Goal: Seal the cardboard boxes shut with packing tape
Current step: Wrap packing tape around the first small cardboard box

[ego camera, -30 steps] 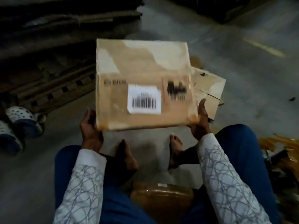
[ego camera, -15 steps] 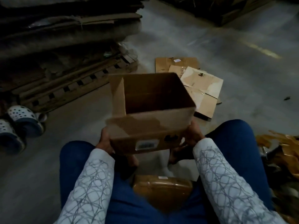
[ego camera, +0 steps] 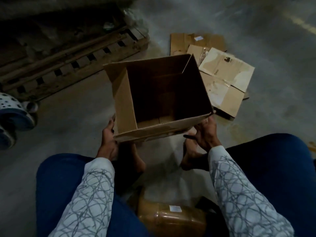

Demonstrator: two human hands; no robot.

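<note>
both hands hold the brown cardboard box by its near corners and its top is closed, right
No: the head view shows the brown cardboard box open on top, its dark inside visible. The left hand and the right hand do hold its near corners.

Dim concrete floor [ego camera: 68,117] holds a wooden pallet [ego camera: 77,60] at left, a yellow line [ego camera: 302,24] at right.

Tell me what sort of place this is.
Probably a warehouse or packing area: bare concrete floor with a painted yellow line, a wooden pallet, and flattened cardboard lying beyond the open box.
</note>
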